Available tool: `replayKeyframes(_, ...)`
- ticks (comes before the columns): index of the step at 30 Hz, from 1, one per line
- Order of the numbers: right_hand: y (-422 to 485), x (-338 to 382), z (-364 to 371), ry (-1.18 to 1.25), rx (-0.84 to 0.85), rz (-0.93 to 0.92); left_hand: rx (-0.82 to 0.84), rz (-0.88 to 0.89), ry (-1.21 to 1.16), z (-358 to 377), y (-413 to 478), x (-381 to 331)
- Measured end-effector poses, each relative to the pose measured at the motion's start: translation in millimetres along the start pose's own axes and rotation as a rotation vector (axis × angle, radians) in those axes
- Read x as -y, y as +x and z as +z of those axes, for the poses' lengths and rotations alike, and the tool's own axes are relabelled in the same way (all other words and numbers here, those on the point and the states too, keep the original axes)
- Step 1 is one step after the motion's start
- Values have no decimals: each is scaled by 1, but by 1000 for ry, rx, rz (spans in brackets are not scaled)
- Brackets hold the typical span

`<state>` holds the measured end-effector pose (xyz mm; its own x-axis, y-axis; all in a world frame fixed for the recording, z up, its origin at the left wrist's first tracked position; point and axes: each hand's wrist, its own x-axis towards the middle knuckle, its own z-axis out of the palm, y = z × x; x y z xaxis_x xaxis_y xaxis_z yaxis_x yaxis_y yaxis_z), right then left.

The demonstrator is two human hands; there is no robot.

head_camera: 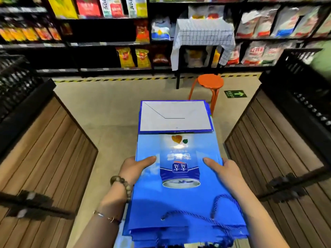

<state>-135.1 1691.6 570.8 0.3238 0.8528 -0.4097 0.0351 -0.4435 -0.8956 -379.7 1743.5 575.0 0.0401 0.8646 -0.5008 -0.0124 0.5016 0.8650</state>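
Note:
A stack of flat blue paper gift bags (179, 199) printed with a drink can hangs in front of me, held by both edges. The top bag's white folded bottom (174, 116) points away from me and its blue rope handles (215, 210) lie near me. My left hand (133, 169) grips the left edge, thumb on top, fingers hidden underneath. My right hand (225, 170) grips the right edge the same way. A bead bracelet circles my left wrist.
Wooden display stands topped with black crates flank me on the left (41, 149) and right (279, 149). An orange stool (210, 81) and a cloth-covered table (202, 33) stand ahead before shelves of packaged goods. Beige floor lies between.

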Motion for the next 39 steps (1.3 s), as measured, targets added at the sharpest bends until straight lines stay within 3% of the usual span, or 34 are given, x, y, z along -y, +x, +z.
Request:
replayKeyframes(10,212,127,22,73,-36,-35,106,20,-37,44,216,-142)
replayKeyframes(29,649,307,-8,110,-33,15,43,3,70,193,612,-360)
replayKeyframes(34,755,347,1,118,-46,-39,42,-2,22,217,712,-405)
replayKeyframes(39,870,395,21,90,-94,43,65,0,63,232,835,-465)
